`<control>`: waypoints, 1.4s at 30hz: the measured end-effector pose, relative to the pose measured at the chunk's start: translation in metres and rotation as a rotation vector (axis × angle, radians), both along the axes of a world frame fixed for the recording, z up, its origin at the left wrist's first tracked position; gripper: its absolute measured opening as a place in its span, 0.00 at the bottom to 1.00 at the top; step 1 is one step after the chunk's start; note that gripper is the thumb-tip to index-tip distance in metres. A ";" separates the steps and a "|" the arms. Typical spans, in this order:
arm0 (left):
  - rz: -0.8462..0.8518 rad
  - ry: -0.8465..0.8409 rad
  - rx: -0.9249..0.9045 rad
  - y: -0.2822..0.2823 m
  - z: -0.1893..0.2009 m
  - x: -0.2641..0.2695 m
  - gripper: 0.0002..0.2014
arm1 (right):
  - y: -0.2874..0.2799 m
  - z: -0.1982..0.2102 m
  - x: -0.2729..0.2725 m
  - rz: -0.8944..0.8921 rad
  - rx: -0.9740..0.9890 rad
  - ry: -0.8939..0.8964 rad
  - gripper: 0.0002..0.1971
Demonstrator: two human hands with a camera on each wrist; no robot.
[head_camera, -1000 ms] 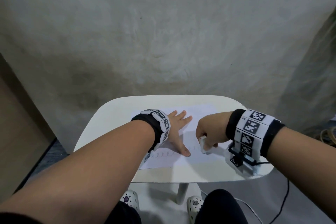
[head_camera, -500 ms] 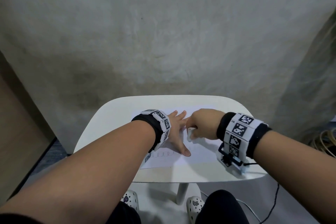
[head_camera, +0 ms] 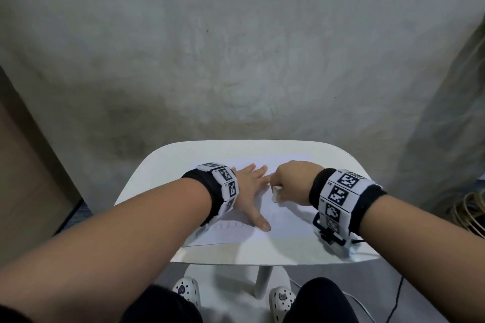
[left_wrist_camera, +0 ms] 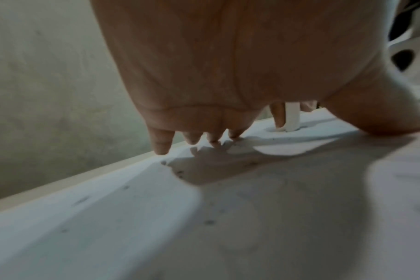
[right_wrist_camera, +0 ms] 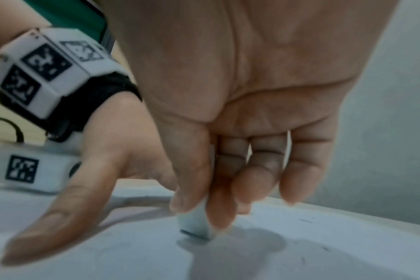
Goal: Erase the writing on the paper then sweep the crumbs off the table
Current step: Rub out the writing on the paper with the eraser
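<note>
The right hand (head_camera: 291, 183) has carried the eraser (head_camera: 274, 194) up the paper (head_camera: 288, 223) from the near right part, where it was a second ago, to a spot just beside the left hand's fingertips, and it has hardly shifted in the last half second. I judge the rubbing is now working on that patch, so the erasing step is under way and the sweeping not yet begun. Thumb and fingers of the right hand are curled tight round the small white eraser (right_wrist_camera: 196, 225), its lower end pressed onto the sheet. The left hand (head_camera: 246, 191) lies flat with fingers spread, holding the paper down on the white table (head_camera: 162, 165), as before. Dark crumbs (left_wrist_camera: 179, 172) speckle the sheet near those fingers. A row of looped pencil marks (head_camera: 231, 225) remains by the left wrist (too small to read as letters). The wristbands carry black and white square marker patterns; no brand name shows
</note>
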State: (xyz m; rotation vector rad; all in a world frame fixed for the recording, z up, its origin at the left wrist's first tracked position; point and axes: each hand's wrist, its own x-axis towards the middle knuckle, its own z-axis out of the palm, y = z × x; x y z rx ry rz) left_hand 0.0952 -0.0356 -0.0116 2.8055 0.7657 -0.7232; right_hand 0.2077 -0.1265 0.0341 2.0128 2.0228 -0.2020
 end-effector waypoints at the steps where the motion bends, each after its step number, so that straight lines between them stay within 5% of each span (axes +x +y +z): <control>1: -0.012 0.014 -0.006 0.003 0.001 -0.006 0.64 | -0.001 -0.001 0.000 0.011 0.012 -0.018 0.10; 5: 0.010 0.044 -0.055 0.008 0.002 -0.023 0.66 | 0.000 -0.001 -0.005 0.017 0.036 -0.073 0.07; 10: 0.007 0.037 -0.038 0.004 0.000 -0.023 0.66 | -0.025 -0.010 -0.012 0.091 -0.031 -0.058 0.17; 14: 0.006 0.046 -0.038 0.000 0.005 -0.022 0.65 | -0.024 0.004 -0.011 0.058 -0.166 -0.009 0.09; 18: 0.008 0.024 -0.053 0.002 0.006 -0.021 0.65 | -0.007 0.009 -0.024 0.059 -0.062 -0.054 0.04; 22: 0.011 0.035 -0.052 0.002 0.003 -0.021 0.66 | -0.018 -0.003 -0.019 0.034 -0.093 -0.010 0.16; 27: 0.008 0.042 -0.034 0.002 0.003 -0.021 0.66 | -0.016 0.013 -0.022 0.014 -0.248 0.019 0.03; 30: -0.004 0.020 -0.040 0.002 0.003 -0.020 0.65 | -0.008 0.011 -0.030 0.021 -0.123 -0.009 0.09; 32: 0.006 0.018 -0.040 0.000 0.004 -0.020 0.64 | -0.008 0.006 -0.030 0.025 -0.065 0.015 0.04; 35: 0.019 0.039 -0.019 -0.002 0.005 -0.021 0.65 | -0.016 0.003 -0.027 0.029 -0.151 -0.015 0.15; 39: 0.020 0.042 -0.021 -0.004 0.007 -0.020 0.65 | -0.015 0.011 -0.029 0.039 -0.286 -0.040 0.05; 42: 0.014 0.011 -0.040 -0.005 0.009 -0.021 0.61 | -0.005 0.013 -0.033 0.035 -0.199 0.000 0.13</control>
